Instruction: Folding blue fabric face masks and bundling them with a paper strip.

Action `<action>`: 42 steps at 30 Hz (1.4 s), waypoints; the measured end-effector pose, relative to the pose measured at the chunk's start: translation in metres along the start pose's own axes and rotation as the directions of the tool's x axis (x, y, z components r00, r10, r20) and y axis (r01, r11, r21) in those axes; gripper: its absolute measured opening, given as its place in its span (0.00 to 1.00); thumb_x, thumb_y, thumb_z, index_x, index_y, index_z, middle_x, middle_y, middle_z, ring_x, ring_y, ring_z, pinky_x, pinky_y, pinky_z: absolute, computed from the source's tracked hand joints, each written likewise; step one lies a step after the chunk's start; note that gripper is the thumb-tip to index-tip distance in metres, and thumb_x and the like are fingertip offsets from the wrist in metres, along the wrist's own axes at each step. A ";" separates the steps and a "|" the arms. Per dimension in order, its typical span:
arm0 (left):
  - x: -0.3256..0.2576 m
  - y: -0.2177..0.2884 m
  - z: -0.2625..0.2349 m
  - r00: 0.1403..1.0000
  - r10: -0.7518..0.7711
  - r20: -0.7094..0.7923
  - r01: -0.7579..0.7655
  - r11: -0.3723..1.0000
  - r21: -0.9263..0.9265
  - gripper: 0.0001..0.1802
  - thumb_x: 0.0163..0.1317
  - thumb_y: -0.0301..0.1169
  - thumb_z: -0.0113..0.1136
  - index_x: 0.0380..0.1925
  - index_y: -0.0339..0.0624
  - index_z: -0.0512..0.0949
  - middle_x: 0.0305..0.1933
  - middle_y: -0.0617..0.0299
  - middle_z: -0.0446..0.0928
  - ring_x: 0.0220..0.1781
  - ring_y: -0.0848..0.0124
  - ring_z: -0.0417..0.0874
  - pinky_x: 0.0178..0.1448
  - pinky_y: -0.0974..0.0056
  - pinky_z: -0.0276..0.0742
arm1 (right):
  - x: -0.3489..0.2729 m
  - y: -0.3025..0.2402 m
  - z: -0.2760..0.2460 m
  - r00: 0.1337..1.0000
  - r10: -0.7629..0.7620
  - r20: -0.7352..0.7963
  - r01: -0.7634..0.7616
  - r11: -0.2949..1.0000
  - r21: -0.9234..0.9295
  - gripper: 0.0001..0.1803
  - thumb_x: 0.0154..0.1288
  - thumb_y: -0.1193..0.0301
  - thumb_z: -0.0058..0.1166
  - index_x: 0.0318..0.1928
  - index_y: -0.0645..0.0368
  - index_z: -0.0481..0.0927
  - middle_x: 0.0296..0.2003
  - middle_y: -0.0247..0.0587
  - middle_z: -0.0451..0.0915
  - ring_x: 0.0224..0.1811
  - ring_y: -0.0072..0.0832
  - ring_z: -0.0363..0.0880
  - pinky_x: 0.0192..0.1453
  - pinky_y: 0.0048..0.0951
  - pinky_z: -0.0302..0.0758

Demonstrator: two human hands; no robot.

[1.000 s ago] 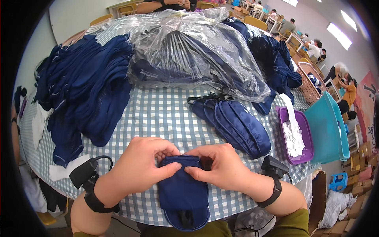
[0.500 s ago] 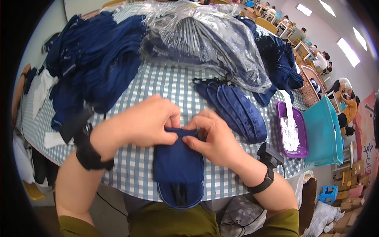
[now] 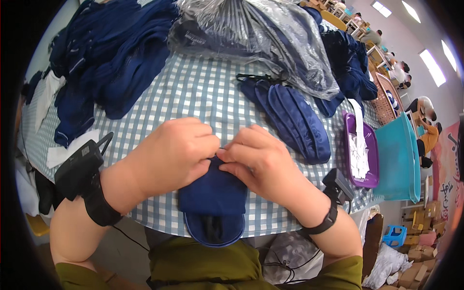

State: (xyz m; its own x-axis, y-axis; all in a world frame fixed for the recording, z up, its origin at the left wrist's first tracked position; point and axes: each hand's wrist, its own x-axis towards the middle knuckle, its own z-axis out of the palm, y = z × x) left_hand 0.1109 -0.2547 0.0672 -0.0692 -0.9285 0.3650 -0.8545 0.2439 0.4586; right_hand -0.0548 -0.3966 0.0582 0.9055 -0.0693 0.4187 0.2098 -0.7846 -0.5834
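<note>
Both hands now close together at the near edge of the bench (image 3: 193, 92), tighter in than a second ago. Left hand (image 3: 169, 154) curled over and pinching the top edge of a navy fabric pouch (image 3: 212, 193); right hand (image 3: 263, 162) likewise gripping that same edge with fingertips, thumbs nearly touching. Pouch lying flat on the checked cloth, lower rounded end hanging just past the bench edge toward the lap, much as before. Fingers bunched closer at the opening than in the earlier views, suggesting fine work on the pouch mouth well under way, not yet let go. Beyond the hands: a fanned stack of finished pouches (image 3: 290, 116), a clear plastic bag (image 3: 251, 38) of more, loose navy fabric (image 3: 106, 63) at the left. At the right, a purple tray (image 3: 369, 176) with white slips, then a teal bin (image 3: 398, 164).
</note>
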 end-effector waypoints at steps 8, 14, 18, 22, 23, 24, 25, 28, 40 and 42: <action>-0.030 0.018 0.010 0.985 0.164 -0.051 -0.138 0.934 0.329 0.07 0.52 0.18 0.65 0.32 0.29 0.82 0.30 0.56 0.76 0.28 0.64 0.74 0.30 0.63 0.72 | -0.015 -0.015 0.004 0.994 -0.101 0.051 0.111 0.964 -0.242 0.16 0.52 0.77 0.70 0.44 0.64 0.86 0.41 0.40 0.81 0.43 0.35 0.80 0.45 0.31 0.80; -0.020 0.034 -0.015 0.995 -0.038 0.094 0.014 0.968 0.249 0.10 0.51 0.21 0.67 0.34 0.29 0.84 0.39 0.48 0.84 0.34 0.60 0.83 0.38 0.63 0.79 | -0.019 -0.018 0.007 0.992 -0.093 0.083 0.112 0.956 -0.270 0.19 0.53 0.78 0.69 0.48 0.66 0.85 0.45 0.40 0.81 0.45 0.35 0.81 0.47 0.30 0.80; 0.045 0.006 -0.045 0.790 -0.323 0.520 0.381 0.925 -0.004 0.11 0.53 0.30 0.68 0.33 0.33 0.87 0.27 0.49 0.85 0.29 0.60 0.87 0.39 0.62 0.81 | -0.022 -0.017 0.007 0.992 -0.087 0.092 0.110 0.952 -0.285 0.20 0.53 0.78 0.69 0.49 0.66 0.84 0.44 0.40 0.80 0.44 0.35 0.81 0.47 0.30 0.80; 0.073 -0.010 -0.041 0.630 -0.328 0.704 0.390 0.918 0.078 0.16 0.54 0.38 0.71 0.36 0.35 0.88 0.33 0.52 0.87 0.35 0.63 0.89 0.41 0.62 0.82 | -0.023 -0.020 0.009 0.990 -0.108 0.096 0.133 0.941 -0.311 0.21 0.53 0.78 0.69 0.49 0.66 0.84 0.44 0.40 0.80 0.43 0.35 0.80 0.47 0.30 0.80; 0.078 -0.011 -0.042 0.575 -0.325 0.751 0.376 0.920 0.110 0.18 0.53 0.40 0.72 0.37 0.36 0.88 0.35 0.53 0.88 0.36 0.64 0.89 0.42 0.62 0.83 | -0.023 -0.021 0.010 0.990 -0.103 0.096 0.129 0.939 -0.320 0.21 0.53 0.78 0.69 0.49 0.66 0.84 0.44 0.40 0.80 0.43 0.35 0.80 0.47 0.30 0.80; 0.082 -0.012 -0.043 0.574 -0.328 0.750 0.380 0.918 0.111 0.18 0.53 0.40 0.72 0.37 0.36 0.88 0.35 0.53 0.88 0.36 0.64 0.89 0.42 0.62 0.83 | -0.023 -0.021 0.010 0.991 -0.097 0.096 0.124 0.936 -0.328 0.21 0.52 0.79 0.69 0.50 0.67 0.84 0.44 0.40 0.80 0.43 0.35 0.80 0.46 0.30 0.80; 0.086 -0.014 -0.043 0.527 -0.329 0.784 0.373 0.918 0.134 0.19 0.53 0.41 0.73 0.37 0.37 0.88 0.35 0.53 0.88 0.37 0.64 0.89 0.42 0.62 0.82 | -0.022 -0.020 0.011 0.991 -0.097 0.097 0.124 0.938 -0.324 0.21 0.52 0.79 0.69 0.50 0.67 0.84 0.44 0.40 0.80 0.43 0.35 0.80 0.46 0.30 0.80; 0.091 -0.020 -0.043 0.451 -0.328 0.830 0.363 0.917 0.165 0.21 0.52 0.43 0.73 0.38 0.37 0.88 0.36 0.54 0.88 0.38 0.64 0.88 0.42 0.62 0.82 | -0.021 -0.019 0.011 0.991 -0.093 0.098 0.119 0.941 -0.318 0.21 0.52 0.79 0.69 0.50 0.67 0.84 0.45 0.40 0.79 0.43 0.35 0.80 0.46 0.30 0.81; 0.068 -0.029 -0.032 0.648 -0.199 0.735 0.319 0.947 -0.025 0.17 0.47 0.35 0.72 0.33 0.32 0.86 0.30 0.53 0.86 0.31 0.65 0.88 0.38 0.64 0.83 | -0.013 -0.021 0.004 0.996 -0.077 0.055 0.088 0.964 -0.252 0.16 0.51 0.79 0.69 0.44 0.65 0.85 0.39 0.40 0.81 0.40 0.34 0.81 0.43 0.30 0.79; 0.063 -0.030 -0.031 0.674 -0.188 0.715 0.298 0.954 -0.030 0.17 0.47 0.34 0.72 0.33 0.31 0.86 0.29 0.53 0.86 0.31 0.66 0.88 0.38 0.64 0.83 | -0.006 -0.020 -0.003 0.994 0.087 0.061 -0.080 0.990 -0.115 0.10 0.52 0.79 0.68 0.38 0.64 0.87 0.32 0.39 0.82 0.35 0.35 0.81 0.40 0.32 0.79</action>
State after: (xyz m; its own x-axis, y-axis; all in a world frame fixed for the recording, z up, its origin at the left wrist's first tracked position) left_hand 0.1482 -0.3119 0.1015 -0.2539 -0.8716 -0.4194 -0.8207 -0.0354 0.5703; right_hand -0.0656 -0.3822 0.0700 0.9409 -0.0999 0.3235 0.0930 -0.8424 -0.5307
